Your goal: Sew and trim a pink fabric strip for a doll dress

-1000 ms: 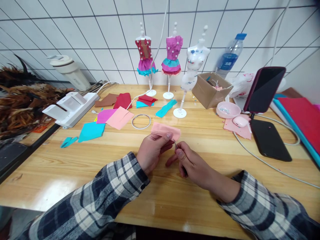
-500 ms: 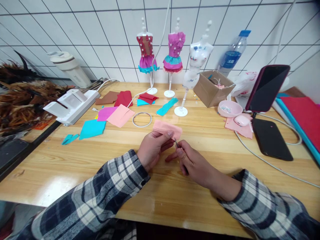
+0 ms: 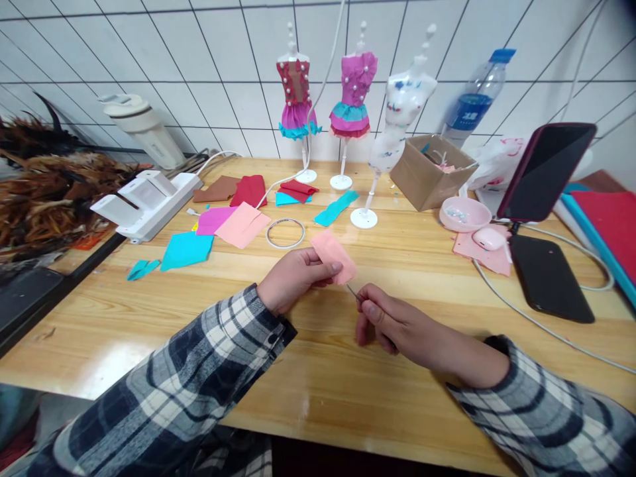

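Between thumb and fingers, my left hand (image 3: 304, 273) pinches a small rectangular piece of pink crepe paper (image 3: 335, 257) above the table, tilted. My right hand (image 3: 385, 321) is closed on a thin metal tool (image 3: 354, 291); only its slim end shows, close to the paper's lower edge, and its kind is hidden. Just beyond my left hand lies a silver ring (image 3: 285, 234), flat on the wood. A larger pink sheet (image 3: 242, 225) and a turquoise strip (image 3: 336, 208) lie past it.
At the back stand two dressed mini mannequins (image 3: 298, 93) (image 3: 354, 86) and a bare white one (image 3: 408, 99). A cardboard box (image 3: 430, 179), pink bowl (image 3: 467, 213) and phones (image 3: 549, 172) are on the right. The power strip (image 3: 149, 209) and turquoise paper (image 3: 187, 250) are on the left.
My right hand has drawn away from the pink paper, down and to the right with the tool. My left hand has moved slightly up and left, turning the paper. The view has shifted slightly.
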The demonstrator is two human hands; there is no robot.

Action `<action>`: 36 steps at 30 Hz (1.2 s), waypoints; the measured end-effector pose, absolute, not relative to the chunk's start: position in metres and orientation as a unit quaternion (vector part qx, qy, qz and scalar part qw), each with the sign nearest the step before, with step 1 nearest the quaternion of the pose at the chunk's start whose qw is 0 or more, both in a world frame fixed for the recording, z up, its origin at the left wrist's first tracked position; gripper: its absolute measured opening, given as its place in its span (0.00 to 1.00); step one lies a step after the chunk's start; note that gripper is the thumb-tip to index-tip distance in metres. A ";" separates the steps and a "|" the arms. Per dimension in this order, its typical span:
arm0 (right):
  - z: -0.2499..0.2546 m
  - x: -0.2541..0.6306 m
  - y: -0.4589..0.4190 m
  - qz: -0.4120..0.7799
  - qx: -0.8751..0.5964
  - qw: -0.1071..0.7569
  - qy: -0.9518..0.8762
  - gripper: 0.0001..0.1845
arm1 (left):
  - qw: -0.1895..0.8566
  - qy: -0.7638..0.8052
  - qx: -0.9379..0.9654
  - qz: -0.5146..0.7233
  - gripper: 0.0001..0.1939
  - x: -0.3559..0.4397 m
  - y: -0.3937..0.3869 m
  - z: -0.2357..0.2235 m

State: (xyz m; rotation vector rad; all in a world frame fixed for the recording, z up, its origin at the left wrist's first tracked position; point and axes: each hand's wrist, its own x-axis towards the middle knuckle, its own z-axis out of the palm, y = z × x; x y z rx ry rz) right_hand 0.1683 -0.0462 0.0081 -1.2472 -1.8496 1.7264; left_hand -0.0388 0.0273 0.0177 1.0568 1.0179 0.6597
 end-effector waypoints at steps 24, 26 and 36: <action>0.014 0.168 -0.046 0.602 -0.424 0.155 -0.659 0.24 | 0.723 0.407 0.494 0.259 0.10 -0.033 0.020 0.020; 0.015 0.168 -0.046 0.603 -0.424 0.154 -0.658 0.24 | 0.725 0.406 0.493 0.258 0.10 -0.033 0.020 0.020; 0.014 0.169 -0.045 0.616 -0.422 0.155 -0.648 0.27 | 0.719 0.410 0.504 0.248 0.11 -0.033 0.020 0.020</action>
